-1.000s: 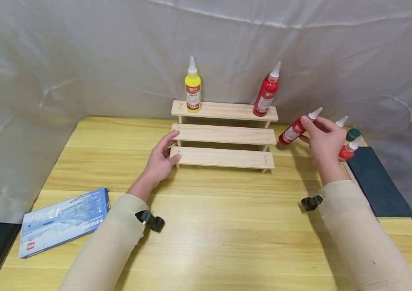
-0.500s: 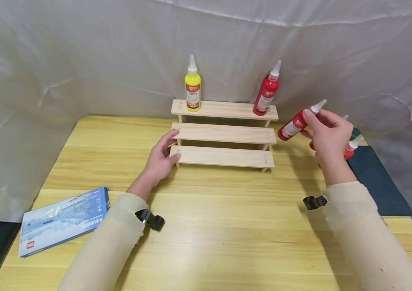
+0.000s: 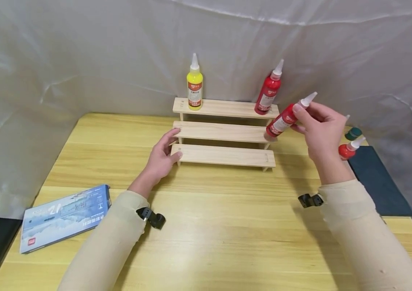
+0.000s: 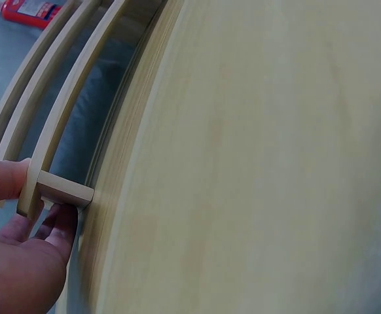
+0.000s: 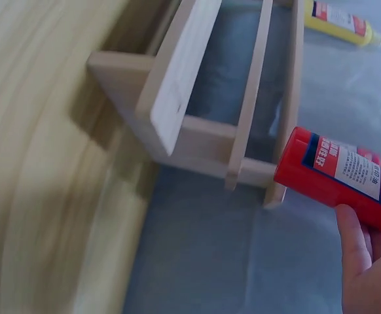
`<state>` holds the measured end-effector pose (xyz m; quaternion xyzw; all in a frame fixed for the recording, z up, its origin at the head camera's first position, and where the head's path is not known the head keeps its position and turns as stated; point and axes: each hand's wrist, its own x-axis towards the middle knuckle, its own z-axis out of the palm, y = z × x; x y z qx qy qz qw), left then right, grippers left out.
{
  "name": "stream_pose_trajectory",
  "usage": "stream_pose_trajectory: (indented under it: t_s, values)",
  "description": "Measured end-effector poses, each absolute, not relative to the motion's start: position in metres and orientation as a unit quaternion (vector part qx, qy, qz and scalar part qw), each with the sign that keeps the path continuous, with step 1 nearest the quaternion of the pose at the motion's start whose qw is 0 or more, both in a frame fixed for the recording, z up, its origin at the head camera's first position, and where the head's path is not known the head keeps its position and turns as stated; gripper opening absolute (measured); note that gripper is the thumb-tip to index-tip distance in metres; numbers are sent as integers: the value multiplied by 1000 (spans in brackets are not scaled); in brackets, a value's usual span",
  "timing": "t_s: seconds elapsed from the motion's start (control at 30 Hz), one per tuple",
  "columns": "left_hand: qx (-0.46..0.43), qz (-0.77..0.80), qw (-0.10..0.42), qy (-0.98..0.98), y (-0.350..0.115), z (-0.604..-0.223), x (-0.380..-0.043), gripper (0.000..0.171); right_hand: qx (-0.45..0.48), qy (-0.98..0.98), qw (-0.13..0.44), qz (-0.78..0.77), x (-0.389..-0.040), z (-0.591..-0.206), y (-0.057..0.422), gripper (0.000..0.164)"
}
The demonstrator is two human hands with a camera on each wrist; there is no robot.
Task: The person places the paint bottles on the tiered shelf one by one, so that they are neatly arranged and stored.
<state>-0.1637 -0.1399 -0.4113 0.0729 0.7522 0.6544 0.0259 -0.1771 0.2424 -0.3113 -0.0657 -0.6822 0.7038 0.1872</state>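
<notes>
A three-tier wooden stepped shelf [image 3: 224, 155] stands at the back of the table. My left hand [image 3: 158, 161] grips its left end, thumb on the lowest tier; in the left wrist view the fingers [image 4: 63, 229] curl beneath that end. My right hand [image 3: 325, 131] holds a red paint bottle [image 3: 281, 121] near its neck, with the white nozzle pointing up and right. The bottle's base overlaps the right end of the middle tier in the head view. On the top tier, a yellow bottle [image 3: 194, 92] stands at the left and another red bottle [image 3: 267, 97] at the right.
Behind my right hand are an orange-red bottle [image 3: 346, 151] and a dark green cap [image 3: 353, 133], close to a dark flat board [image 3: 380, 182]. A blue printed box [image 3: 64, 218] lies at left. Grey cloth [image 3: 126, 52] hangs behind the table.
My right hand has raised the red bottle and brought it left, to the right end of the middle tier. The left hand keeps its grip on the shelf.
</notes>
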Motion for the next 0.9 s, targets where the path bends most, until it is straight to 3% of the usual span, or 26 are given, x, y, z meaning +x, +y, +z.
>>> stream_pose_trajectory:
  t_s: [0.3,0.9]
  values:
    - [76,660,20,747,-141,-433,-174,70,-34,-697,176,695,-177,-301,222,44]
    - [80,657,18,750,-139,-429,-173,69,34,-704,140,696,-193,-291,160,33]
